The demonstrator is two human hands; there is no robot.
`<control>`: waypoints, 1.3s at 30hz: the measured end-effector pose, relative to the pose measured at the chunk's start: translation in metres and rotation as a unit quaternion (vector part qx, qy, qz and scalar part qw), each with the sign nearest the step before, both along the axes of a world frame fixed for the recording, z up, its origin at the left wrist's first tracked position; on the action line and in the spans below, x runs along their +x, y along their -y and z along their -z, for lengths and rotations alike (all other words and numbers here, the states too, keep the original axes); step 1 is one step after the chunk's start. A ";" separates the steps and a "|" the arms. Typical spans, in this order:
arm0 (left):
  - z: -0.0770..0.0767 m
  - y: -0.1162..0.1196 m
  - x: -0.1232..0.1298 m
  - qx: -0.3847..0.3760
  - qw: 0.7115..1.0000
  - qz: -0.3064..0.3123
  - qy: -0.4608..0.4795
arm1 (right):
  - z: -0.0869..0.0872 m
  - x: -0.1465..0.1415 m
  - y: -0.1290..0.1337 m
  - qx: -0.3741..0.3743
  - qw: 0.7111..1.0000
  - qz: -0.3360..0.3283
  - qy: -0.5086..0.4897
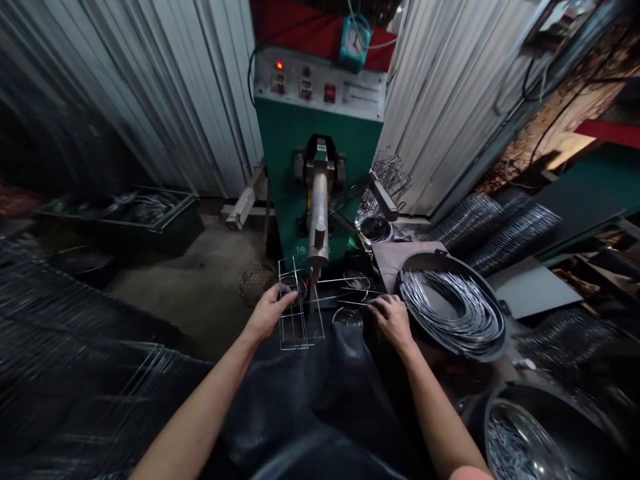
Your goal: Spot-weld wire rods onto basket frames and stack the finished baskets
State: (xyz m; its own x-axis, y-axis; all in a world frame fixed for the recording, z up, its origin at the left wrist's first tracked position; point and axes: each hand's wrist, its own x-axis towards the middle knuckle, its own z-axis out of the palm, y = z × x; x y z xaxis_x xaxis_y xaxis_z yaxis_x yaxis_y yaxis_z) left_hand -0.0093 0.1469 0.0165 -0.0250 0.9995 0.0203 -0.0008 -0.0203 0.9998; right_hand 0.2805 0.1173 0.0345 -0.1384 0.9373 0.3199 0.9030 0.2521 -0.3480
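Observation:
My left hand (pixel 270 311) is closed on the left side of a wire frame (pixel 300 327), thumb stretched over its bars. The frame is made of thin welded-looking metal rods and stands in front of a green machine (pixel 280 147). Just above the frame, a thick metal rod of the machine (pixel 319 223) points down, its tip close to the wires. To the right, my right hand (pixel 393 320) has its fingers pinched at the end of a thin metal wire (pixel 350 303). Several wires run between it and the frame; which ones are joined I cannot tell.
Beside my right hand sits a round pan (pixel 453 353) with a ring of wire pieces (pixel 460 313). Below it is a bowl (pixel 525 440) of small metal bits. Coiled wire (pixel 500 227) lies at the right, stacked mesh (pixel 75 347) at the left, and a green bin (pixel 170 223) behind.

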 end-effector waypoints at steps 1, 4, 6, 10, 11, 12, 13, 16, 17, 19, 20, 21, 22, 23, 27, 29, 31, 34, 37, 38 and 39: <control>0.000 0.000 0.001 -0.002 1.000 -0.003 0.001 | 0.001 0.002 0.003 -0.010 1.000 0.000 0.005; -0.001 0.001 0.005 -0.014 1.000 -0.026 0.008 | 0.010 -0.001 0.006 -0.048 0.998 -0.024 0.029; -0.001 0.004 0.007 -0.021 0.999 -0.041 0.011 | 0.018 -0.005 0.005 -0.075 0.995 -0.037 0.050; -0.001 0.006 0.002 -0.020 0.994 -0.100 0.025 | 0.031 -0.004 0.008 -0.119 0.990 0.022 0.078; -0.002 0.006 0.000 -0.018 0.993 -0.115 0.026 | 0.033 -0.002 0.009 -0.125 0.989 0.040 0.075; -0.002 0.006 -0.001 -0.016 0.992 -0.126 0.025 | 0.033 0.000 0.012 -0.125 0.989 0.052 0.062; -0.002 0.006 -0.002 -0.015 0.991 -0.132 0.022 | 0.032 0.002 0.013 -0.116 0.991 0.056 0.041; -0.003 0.007 0.000 -0.012 0.993 -0.120 0.013 | 0.023 -0.001 0.014 -0.044 0.998 0.028 -0.045; -0.004 0.007 0.002 -0.011 0.994 -0.112 0.011 | 0.018 -0.005 0.011 -0.016 0.998 0.010 -0.065; -0.004 0.009 0.006 -0.012 0.995 -0.098 0.014 | 0.009 -0.015 0.002 0.026 0.995 -0.035 -0.086; -0.003 0.010 0.008 -0.013 0.995 -0.095 0.018 | 0.006 -0.021 -0.005 0.036 0.994 -0.059 -0.089; -0.003 0.011 0.010 -0.015 0.995 -0.092 0.023 | 0.004 -0.027 -0.012 0.041 0.992 -0.080 -0.088; -0.003 0.012 0.011 -0.016 0.995 -0.090 0.028 | 0.004 -0.032 -0.020 0.042 0.991 -0.097 -0.086; -0.002 0.013 0.011 -0.015 0.996 -0.084 0.031 | 0.005 -0.036 -0.028 0.040 0.989 -0.112 -0.082; -0.002 0.012 0.008 -0.007 0.997 -0.068 0.023 | 0.013 -0.042 -0.056 0.026 0.987 -0.144 -0.065; -0.003 0.011 0.004 -0.005 0.998 -0.066 0.019 | 0.015 -0.041 -0.065 0.022 0.987 -0.147 -0.059; -0.004 0.009 0.002 -0.002 0.998 -0.058 0.018 | 0.015 -0.040 -0.070 0.020 0.987 -0.149 -0.055; -0.006 0.006 0.001 0.004 0.998 -0.052 0.017 | 0.011 -0.039 -0.074 0.014 0.985 -0.162 -0.059; -0.006 0.004 0.002 0.005 0.998 -0.056 0.024 | 0.009 -0.040 -0.075 0.010 0.983 -0.168 -0.070; -0.005 0.003 0.003 0.005 0.998 -0.055 0.028 | 0.008 -0.040 -0.076 0.008 0.983 -0.168 -0.071; -0.004 0.003 0.003 0.004 0.998 -0.054 0.030 | 0.008 -0.039 -0.077 0.006 0.983 -0.169 -0.070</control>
State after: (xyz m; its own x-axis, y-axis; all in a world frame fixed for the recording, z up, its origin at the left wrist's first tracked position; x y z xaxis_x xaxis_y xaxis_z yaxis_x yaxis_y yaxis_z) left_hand -0.0064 0.1442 0.0209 -0.1340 0.9907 0.0230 -0.0586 -0.0311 0.9978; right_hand 0.2410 0.1938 0.0268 -0.3946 0.8414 0.3694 0.7104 0.5343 -0.4581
